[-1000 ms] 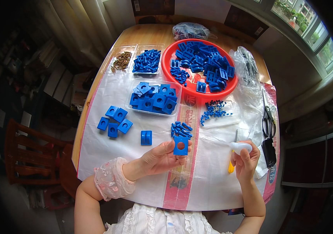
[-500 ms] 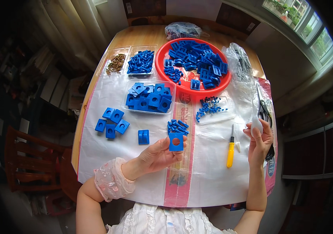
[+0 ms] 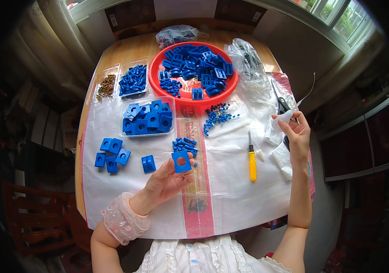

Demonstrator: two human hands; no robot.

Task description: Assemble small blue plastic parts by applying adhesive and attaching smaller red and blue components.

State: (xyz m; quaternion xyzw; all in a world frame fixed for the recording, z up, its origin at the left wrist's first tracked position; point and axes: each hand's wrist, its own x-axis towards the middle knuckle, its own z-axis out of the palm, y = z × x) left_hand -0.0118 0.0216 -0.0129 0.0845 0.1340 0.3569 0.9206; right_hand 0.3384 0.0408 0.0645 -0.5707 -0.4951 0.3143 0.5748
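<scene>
My left hand point(image 3: 165, 182) pinches a blue square plate with a round hole point(image 3: 186, 168) upright above the table. Below and behind it lies a pile of small blue pegs point(image 3: 185, 144). A blue piece with a curved raised band point(image 3: 148, 164) rests just left of the hand. Over the table's right side, my right hand point(image 3: 297, 132) grips a small white bottle-like thing point(image 3: 283, 119), partly hidden by the fingers. Near that hand are black-handled scissors point(image 3: 283, 105) and a crumpled white sheet point(image 3: 283, 160). A yellow-handled screwdriver point(image 3: 252, 167) and a small white cone point(image 3: 260, 155) lie between the hands.
Several blue plates point(image 3: 111, 161) lie at left. Behind stand a clear tub of holed plates point(image 3: 145, 135), a tray of blue pegs point(image 3: 131, 93), a tray of brass-coloured screws point(image 3: 98, 100) and a red basin point(image 3: 153, 86) of blue parts. Small beads point(image 3: 217, 116) lie right of centre.
The view has swung, so the whole table appears shifted left. My right hand has tilted the white thing and moved it away from me. My left hand keeps its hold on the plate.
</scene>
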